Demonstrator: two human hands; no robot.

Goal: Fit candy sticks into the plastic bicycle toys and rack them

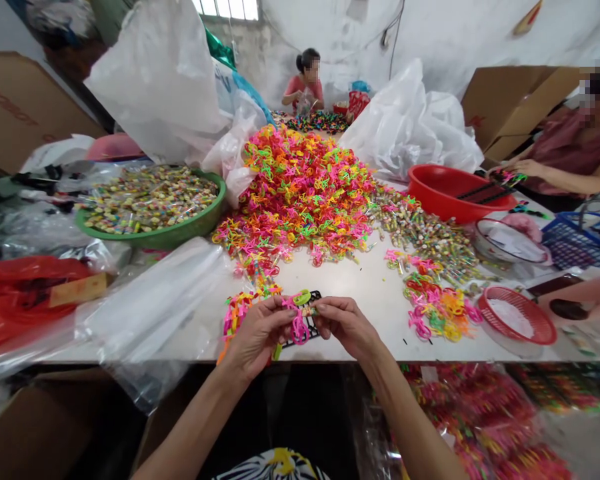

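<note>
Head view: the left hand and right hand are close together, both clamped on a black plastic strip threaded with pink and green plastic loops, just inside the near edge of the tabletop. A large heap of neon plastic shapes lies unworked mid-tabletop, with a smaller pile of loops toward the right edge. Wrapped sweets fill a green basin near the left edge, and clear plastic sheeting lies left of the hands.
</note>
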